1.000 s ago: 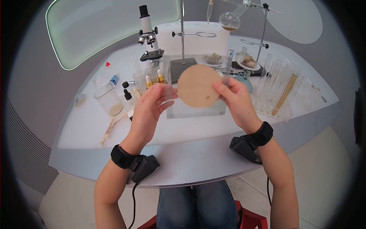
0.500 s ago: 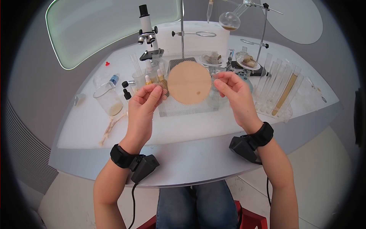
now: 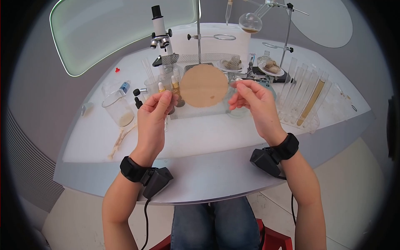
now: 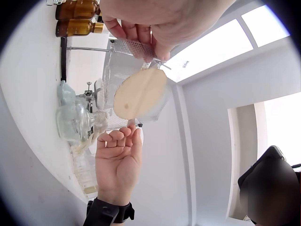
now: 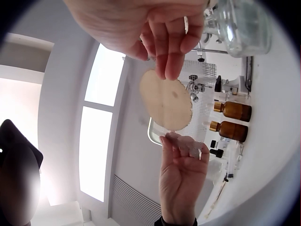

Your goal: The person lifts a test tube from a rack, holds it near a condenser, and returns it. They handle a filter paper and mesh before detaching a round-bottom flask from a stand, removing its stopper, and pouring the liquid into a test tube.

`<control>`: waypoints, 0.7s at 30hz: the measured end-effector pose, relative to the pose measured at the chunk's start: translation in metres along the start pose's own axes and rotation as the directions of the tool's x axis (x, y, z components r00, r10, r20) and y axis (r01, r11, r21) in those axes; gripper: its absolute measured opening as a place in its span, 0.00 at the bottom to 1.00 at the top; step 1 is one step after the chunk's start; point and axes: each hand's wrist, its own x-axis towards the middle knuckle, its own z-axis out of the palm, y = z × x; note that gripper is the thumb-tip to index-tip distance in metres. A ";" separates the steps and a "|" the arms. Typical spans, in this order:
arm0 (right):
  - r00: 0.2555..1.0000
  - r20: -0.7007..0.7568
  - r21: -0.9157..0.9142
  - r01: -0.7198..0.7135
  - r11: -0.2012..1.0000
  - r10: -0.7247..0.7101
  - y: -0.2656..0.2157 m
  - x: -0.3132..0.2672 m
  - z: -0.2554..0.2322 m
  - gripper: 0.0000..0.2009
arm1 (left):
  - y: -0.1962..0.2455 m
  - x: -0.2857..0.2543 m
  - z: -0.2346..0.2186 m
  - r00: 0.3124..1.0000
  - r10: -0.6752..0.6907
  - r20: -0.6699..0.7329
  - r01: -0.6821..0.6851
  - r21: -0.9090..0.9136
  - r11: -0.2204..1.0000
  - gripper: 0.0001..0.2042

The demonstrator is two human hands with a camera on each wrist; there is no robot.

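Both hands hold up a square wire gauze (image 3: 204,86) with a round tan centre that bears a small dark spot. At its left edge, the left hand (image 3: 152,118) pinches the mesh between thumb and fingers. The right hand (image 3: 259,106) pinches the opposite edge. In the left wrist view the gauze (image 4: 141,94) tilts between the left hand (image 4: 169,21) above and the right hand (image 4: 117,167) below. Seen from the right wrist, the tan disc (image 5: 167,101) faces both palms. Fine mesh overlaps the bottles behind it in the head view.
Dropper bottles and a beaker (image 3: 118,109) stand left, below a microscope (image 3: 160,37). Behind the gauze rises a stand with an iron ring (image 3: 225,37). To the right are a test tube rack (image 3: 302,98), a plate of stones (image 3: 273,68) and a clamped flask (image 3: 251,23).
The wire gauze has shifted left and slightly up, tilting flatter. My left hand's fingers, spread behind the mesh before, have closed to a pinch at its edge. The right hand has slid to the gauze's outer edge.
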 end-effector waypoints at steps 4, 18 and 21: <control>1.000 0.027 0.026 -0.016 1.000 0.015 -0.001 0.000 0.001 0.13 | -0.003 0.001 -0.004 0.999 0.005 -0.035 -0.004 0.037 0.999 0.08; 0.999 0.052 0.021 -0.010 1.000 0.009 -0.002 0.000 -0.001 0.15 | -0.003 0.002 -0.006 1.000 -0.018 -0.026 0.018 0.002 1.000 0.08; 0.999 0.043 0.033 -0.001 0.999 -0.001 -0.001 0.000 -0.001 0.15 | -0.003 0.003 -0.006 0.999 -0.031 0.020 0.032 -0.060 0.998 0.08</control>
